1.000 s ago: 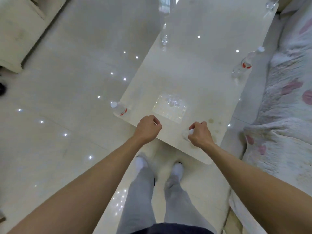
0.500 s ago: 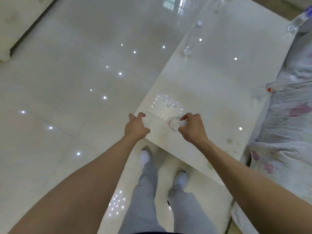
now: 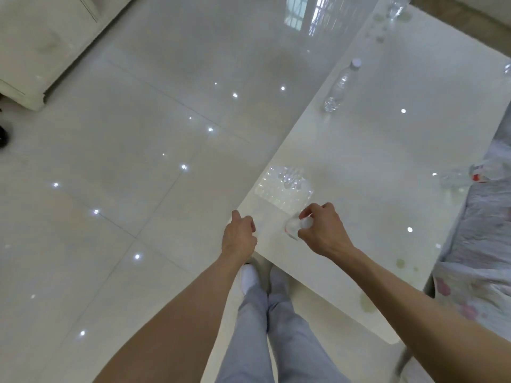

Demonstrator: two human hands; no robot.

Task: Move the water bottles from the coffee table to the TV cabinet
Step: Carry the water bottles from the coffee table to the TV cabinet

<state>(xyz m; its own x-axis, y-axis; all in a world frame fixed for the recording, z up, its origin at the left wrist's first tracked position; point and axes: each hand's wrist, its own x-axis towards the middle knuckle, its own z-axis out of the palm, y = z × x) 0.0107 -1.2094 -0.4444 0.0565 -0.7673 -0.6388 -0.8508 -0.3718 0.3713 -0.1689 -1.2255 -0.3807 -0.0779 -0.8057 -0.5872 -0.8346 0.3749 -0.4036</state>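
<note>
Our right hand fingers clamp a bottle at the desk near corner; left hand half-curled, empty. Second bottle upright at left edge, third at right edge.

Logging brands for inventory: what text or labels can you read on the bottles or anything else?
None legible.
Bottle in the right hand: red label edge, text blurred.
Bottle by the sofa: red label, unreadable.
Upright bottle: no label visible.
Coffee table: no markings.
</note>
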